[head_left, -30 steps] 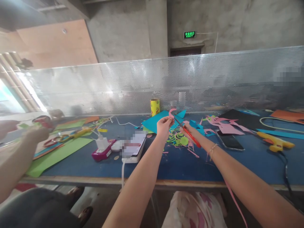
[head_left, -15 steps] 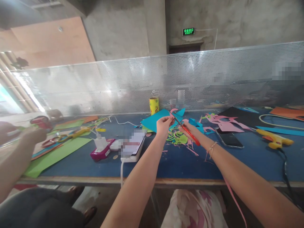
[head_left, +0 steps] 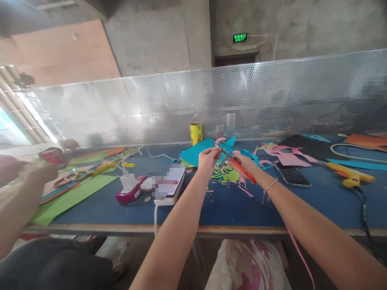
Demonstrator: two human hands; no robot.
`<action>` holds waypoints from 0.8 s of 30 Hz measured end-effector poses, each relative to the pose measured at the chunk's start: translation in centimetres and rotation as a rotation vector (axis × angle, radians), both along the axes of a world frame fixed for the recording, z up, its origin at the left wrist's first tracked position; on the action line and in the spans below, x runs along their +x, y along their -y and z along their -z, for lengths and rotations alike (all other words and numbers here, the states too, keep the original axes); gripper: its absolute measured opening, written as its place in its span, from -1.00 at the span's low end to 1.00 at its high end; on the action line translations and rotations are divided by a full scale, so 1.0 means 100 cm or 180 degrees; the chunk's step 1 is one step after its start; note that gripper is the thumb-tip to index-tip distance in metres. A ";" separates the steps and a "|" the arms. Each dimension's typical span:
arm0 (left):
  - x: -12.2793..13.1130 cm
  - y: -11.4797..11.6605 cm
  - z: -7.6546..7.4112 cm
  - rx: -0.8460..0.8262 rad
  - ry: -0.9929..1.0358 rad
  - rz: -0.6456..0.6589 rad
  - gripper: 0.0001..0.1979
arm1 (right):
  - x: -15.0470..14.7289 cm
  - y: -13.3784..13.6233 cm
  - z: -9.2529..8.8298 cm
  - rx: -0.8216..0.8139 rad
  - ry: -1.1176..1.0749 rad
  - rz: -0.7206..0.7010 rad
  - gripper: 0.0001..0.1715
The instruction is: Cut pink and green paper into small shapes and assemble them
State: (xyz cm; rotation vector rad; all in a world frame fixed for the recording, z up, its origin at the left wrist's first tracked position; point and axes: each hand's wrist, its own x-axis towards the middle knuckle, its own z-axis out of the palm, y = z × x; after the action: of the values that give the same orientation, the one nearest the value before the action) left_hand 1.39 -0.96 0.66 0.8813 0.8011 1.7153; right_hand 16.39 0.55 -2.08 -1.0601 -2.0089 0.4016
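Note:
My left hand (head_left: pixel 208 158) is raised over the blue table (head_left: pixel 229 205), pinching a small curved pink paper piece (head_left: pixel 219 141) between thumb and fingers. My right hand (head_left: pixel 243 164) grips red-handled scissors (head_left: pixel 238 164) whose blades point up-left to the pink piece. Below the hands lies a heap of green and pink paper scraps (head_left: pixel 225 175). A teal paper sheet (head_left: pixel 198 152) lies just behind my left hand.
A phone on a white power bank (head_left: pixel 169 186), a magenta charger (head_left: pixel 130 191) and green sheets (head_left: pixel 71 197) lie left. Another person's arm (head_left: pixel 18 201) reaches in at far left. A dark phone (head_left: pixel 292 174), pink cutouts (head_left: pixel 284 156) and a yellow glue gun (head_left: pixel 350 176) lie right. A perforated metal screen (head_left: pixel 272 100) backs the table.
The view has shifted slightly; my hands stay together with the scissors at the pink piece, which has turned a little. The other person's arm at left has barely moved.

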 end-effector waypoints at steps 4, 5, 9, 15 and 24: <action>-0.001 0.000 -0.001 -0.0102 0.0104 0.0062 -0.91 | 0.000 0.003 -0.003 -0.0044 -0.0089 -0.0009 -0.63; -0.001 0.000 -0.001 -0.0131 0.0116 0.0051 -0.90 | -0.001 0.004 -0.004 -0.0069 -0.0116 -0.0011 -0.62; -0.004 -0.002 -0.002 -0.0095 0.0063 0.0004 -0.88 | -0.001 0.012 -0.009 -0.0361 -0.0234 -0.0180 -0.65; -0.010 -0.007 -0.001 0.0151 -0.0098 0.0040 -0.89 | 0.002 0.016 -0.012 -0.0857 -0.0411 -0.0525 -0.65; -0.011 -0.005 0.001 0.0154 -0.0131 0.0095 -0.87 | 0.002 0.024 -0.019 -0.1008 -0.0438 -0.0579 -0.63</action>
State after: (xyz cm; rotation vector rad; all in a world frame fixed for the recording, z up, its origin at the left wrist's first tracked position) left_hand 0.28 -0.44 0.61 0.9596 0.7729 1.7013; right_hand 16.58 -1.81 -0.22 -1.0078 -1.9642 0.8887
